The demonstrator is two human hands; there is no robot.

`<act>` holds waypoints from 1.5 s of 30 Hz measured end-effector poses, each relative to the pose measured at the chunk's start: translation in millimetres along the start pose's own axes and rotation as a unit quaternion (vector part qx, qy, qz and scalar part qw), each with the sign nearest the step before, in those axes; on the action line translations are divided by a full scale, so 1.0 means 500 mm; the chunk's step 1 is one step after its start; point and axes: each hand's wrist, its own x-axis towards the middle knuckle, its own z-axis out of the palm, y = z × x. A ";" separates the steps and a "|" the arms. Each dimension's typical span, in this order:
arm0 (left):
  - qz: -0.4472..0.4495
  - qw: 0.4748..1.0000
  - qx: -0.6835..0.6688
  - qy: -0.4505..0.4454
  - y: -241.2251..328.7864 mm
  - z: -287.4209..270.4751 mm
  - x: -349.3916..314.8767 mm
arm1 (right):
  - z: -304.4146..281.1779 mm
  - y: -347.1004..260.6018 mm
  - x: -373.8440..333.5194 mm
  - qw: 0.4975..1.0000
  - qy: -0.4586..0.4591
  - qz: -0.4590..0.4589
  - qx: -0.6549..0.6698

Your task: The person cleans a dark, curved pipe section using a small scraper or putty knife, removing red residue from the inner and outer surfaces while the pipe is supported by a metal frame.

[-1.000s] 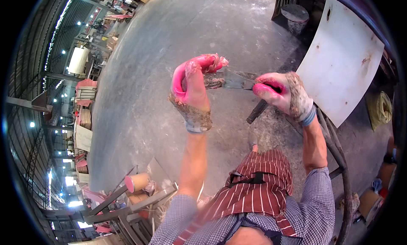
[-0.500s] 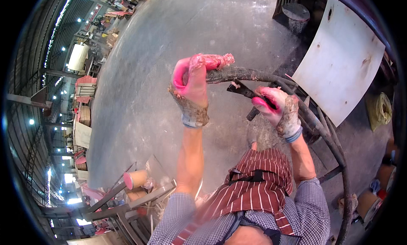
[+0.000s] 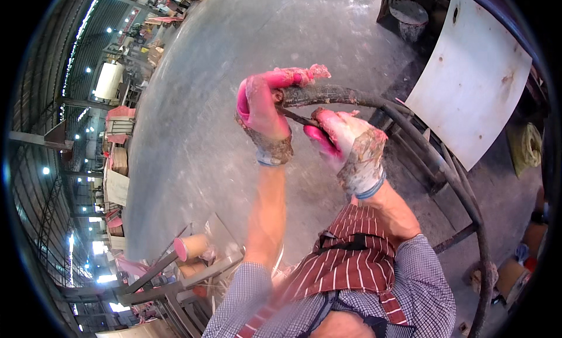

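Note:
My left hand (image 3: 261,107), in a dirty pink-and-white glove, is hooked round the near end of a dark, crusted bar (image 3: 328,94). Its fingers lie over the top of the bar, with clumps of pinkish residue on their tips. In my right hand (image 3: 348,142), gloved likewise and closed, is a dark flat-bladed scraper (image 3: 300,118). The blade shows almost edge-on and points left, its tip close against the left glove just below the bar's end. Whether it touches the glove or the bar, I cannot tell.
The bar joins a dark metal frame (image 3: 451,174) that curves down my right side. A pale sheet (image 3: 471,80) leans beyond it, near a bucket (image 3: 410,19) and a yellowish sack (image 3: 524,148). At lower left stands a metal stand (image 3: 213,270) with a pink-ended roll (image 3: 190,247).
My right hand has moved left and slightly down, bringing the scraper from under the middle of the bar to the left hand. The blade has turned edge-on. The left hand has barely shifted.

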 end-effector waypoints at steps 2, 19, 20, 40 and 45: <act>-0.021 0.999 0.015 0.035 -0.005 0.000 -0.002 | -0.016 0.009 -0.007 1.000 -0.013 -0.005 0.003; -0.048 0.994 -0.053 0.082 0.015 0.004 -0.008 | -0.017 0.065 -0.039 0.996 0.038 -0.070 0.050; -0.044 0.994 -0.040 0.088 0.015 0.002 -0.011 | -0.047 0.058 -0.039 0.999 0.018 -0.035 0.036; -0.037 0.995 0.002 0.090 0.033 0.038 -0.008 | -0.018 0.078 -0.001 0.991 -0.008 -0.082 0.104; -0.009 0.996 -0.054 0.074 0.027 0.019 -0.005 | -0.028 0.069 -0.042 0.999 -0.020 -0.034 0.019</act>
